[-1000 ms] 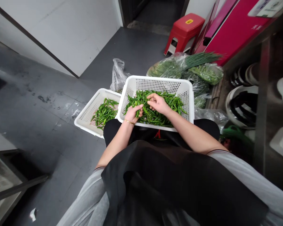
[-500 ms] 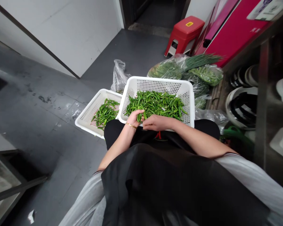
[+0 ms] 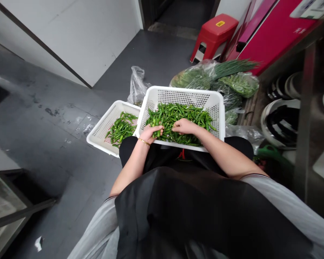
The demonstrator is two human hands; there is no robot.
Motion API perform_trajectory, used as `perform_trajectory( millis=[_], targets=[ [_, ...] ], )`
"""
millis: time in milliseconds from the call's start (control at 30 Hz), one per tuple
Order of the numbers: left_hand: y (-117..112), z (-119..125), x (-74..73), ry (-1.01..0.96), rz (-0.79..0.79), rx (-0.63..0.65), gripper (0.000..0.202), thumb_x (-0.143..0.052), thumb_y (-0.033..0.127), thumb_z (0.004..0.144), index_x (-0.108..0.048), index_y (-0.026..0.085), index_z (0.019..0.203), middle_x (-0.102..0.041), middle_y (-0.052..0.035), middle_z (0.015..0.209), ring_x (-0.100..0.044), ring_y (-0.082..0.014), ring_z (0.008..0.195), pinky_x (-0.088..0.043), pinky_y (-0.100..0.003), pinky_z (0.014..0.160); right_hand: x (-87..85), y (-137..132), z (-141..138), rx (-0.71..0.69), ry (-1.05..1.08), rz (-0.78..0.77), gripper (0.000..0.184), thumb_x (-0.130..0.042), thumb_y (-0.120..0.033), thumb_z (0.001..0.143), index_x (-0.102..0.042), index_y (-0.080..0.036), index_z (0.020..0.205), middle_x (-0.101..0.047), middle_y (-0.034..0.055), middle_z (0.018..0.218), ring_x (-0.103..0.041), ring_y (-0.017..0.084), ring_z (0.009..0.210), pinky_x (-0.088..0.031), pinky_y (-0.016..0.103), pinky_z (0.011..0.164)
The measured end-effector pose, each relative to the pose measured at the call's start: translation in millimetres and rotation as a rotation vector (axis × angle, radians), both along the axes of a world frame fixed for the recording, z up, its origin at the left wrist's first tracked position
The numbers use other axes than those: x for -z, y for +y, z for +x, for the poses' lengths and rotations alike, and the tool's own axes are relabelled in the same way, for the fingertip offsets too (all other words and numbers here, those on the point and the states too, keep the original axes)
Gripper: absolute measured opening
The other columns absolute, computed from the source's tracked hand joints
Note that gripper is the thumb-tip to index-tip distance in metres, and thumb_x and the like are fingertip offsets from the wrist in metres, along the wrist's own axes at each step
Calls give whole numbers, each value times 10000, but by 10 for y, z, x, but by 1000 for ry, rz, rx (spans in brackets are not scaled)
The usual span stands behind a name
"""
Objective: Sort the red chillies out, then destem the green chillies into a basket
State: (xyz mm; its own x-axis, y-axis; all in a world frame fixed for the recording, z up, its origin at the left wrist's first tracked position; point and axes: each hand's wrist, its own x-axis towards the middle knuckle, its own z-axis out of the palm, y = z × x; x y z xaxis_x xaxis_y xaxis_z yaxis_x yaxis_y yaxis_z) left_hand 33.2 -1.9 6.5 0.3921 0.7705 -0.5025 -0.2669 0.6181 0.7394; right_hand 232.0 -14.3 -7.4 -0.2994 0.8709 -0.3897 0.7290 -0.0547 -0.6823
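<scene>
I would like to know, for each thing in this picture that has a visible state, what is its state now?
left hand, closed around some green peppers
right hand, curled, grip unclear
larger basket, partly filled with green peppers
smaller basket, partly filled, smaller heap
clear bag, crumpled
red stool, upright on the floor

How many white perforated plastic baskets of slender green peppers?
2: the higher basket, at centre; the lower basket, to its left, partly covered. Others may be hidden.
</scene>
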Motion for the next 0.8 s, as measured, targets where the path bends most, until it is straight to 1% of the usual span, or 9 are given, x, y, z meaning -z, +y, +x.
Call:
perform_trajectory(
  millis=[67,133,233,300,400,467,567,667,800],
  targets=[
    [-12,114,9,16,97,56,330,-829,108,495,-631,113,759,-680,-21,669,-584,-91,538,-445,-212,513,-99,10,26,151,312,-3,297,-574,-433,850,-672,-162,781,-617,-1,589,-560,113,494,-466,236,530],
    [-19,210,-5,32,154,107,367,-862,129,450,-636,114,739,-668,-8,639,-570,-85,531,-424,-211,513,-162,-13,-36,257,418,109,342,-545,-465,867,-679,-154,823,-608,4,591,-558,121,501,-466,242,531],
    [-26,236,-32,77,111,156,360,-870,182,434,-636,104,697,-646,-19,581,-529,-88,471,-369,-224,457,-182,-63,-165,277,184,428,335,-495,-398,910,-719,-150,885,-683,68,782,-634,173,740,-492,270,703],
    [-25,160,-40,93,56,151,337,-855,207,454,-649,95,696,-644,-35,569,-510,-91,450,-334,-228,429,-156,-73,-208,228,-50,531,354,-449,-365,942,-732,-166,1017,-702,102,993,-636,199,928,-470,281,825],
    [2,-39,-47,110,10,51,309,-822,185,481,-679,94,738,-642,-31,572,-539,-100,487,-346,-220,438,-41,-54,-259,65,-357,332,431,-398,-437,968,-738,-187,1058,-711,114,1050,-649,221,972,-468,291,830],
    [34,-166,-58,118,2,-48,292,-797,139,472,-682,100,738,-626,-11,559,-550,-99,507,-373,-216,451,82,-41,-347,-126,-490,153,406,-469,-459,935,-750,-173,999,-721,131,1024,-663,244,965,-480,299,794],
    [77,-263,-85,103,14,-121,273,-761,92,461,-676,98,721,-628,-10,569,-557,-101,521,-386,-211,448,251,-25,-522,-335,-528,73,285,-567,-325,877,-742,-139,1004,-714,169,1063,-662,267,1000,-486,309,785],
    [85,-235,-88,136,48,-97,257,-767,98,473,-669,97,710,-659,-36,609,-565,-115,534,-417,-230,479,271,17,-551,-341,-491,104,255,-545,-258,869,-744,-132,968,-718,168,1049,-664,255,980,-483,303,779],
    [70,-98,4,238,166,-98,297,-792,96,449,-663,122,715,-694,-30,691,-598,-137,623,-496,-283,646,71,56,-283,-137,-183,184,249,-523,-281,869,-713,-132,810,-722,80,805,-656,167,751,-461,246,702]
  ],
)
